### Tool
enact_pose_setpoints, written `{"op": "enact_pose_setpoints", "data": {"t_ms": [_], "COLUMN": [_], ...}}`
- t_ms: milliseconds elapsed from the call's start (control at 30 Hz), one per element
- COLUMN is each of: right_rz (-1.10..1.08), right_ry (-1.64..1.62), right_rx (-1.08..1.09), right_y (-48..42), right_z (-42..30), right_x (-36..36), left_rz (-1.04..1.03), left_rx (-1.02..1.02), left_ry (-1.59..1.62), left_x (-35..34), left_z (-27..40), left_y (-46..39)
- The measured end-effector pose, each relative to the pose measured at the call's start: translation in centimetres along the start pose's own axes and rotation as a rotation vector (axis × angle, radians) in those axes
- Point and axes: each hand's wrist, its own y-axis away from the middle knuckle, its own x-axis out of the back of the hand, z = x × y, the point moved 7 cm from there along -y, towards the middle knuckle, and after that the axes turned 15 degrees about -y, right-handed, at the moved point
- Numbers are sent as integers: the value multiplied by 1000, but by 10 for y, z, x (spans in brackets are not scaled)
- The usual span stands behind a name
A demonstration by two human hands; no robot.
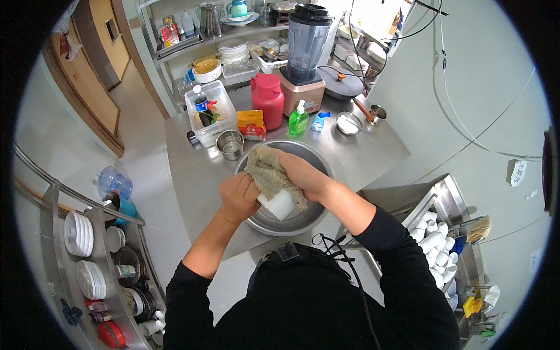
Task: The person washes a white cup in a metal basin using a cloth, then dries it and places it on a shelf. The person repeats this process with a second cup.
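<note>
Above a round metal basin (284,227), both of my hands are on a white block-shaped piece (278,205) and a greyish-beige fluffy cloth (267,170). My left hand (239,197) grips the left side of the white piece, next to the cloth's edge. My right hand (302,173) presses the cloth from the right, its fingers partly hidden. The cloth covers the upper part of the white piece, so its full shape cannot be told. Part of the cloth hangs down by my right wrist.
Behind the basin on the steel table (192,175) stand a metal pot (230,144), an orange packet (251,124), a red jug (267,103), a green pump bottle (298,118), a metal bowl (349,123) and a blender (306,57). White cups (437,249) fill the right-hand sink area.
</note>
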Motion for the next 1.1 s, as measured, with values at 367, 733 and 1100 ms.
{"op": "enact_pose_setpoints", "data": {"t_ms": [367, 733, 1100], "right_rz": [-201, 269, 508], "right_ry": [-902, -490, -302], "right_rx": [87, -71, 437], "right_y": [-4, 41, 61], "right_z": [35, 47, 0], "right_x": [25, 105, 416], "left_rz": [80, -492, -751], "left_rx": [494, 660, 1392], "left_ry": [117, -277, -331], "left_x": [-10, -54, 34], "left_z": [2, 0, 31], "left_y": [-10, 41, 152]}}
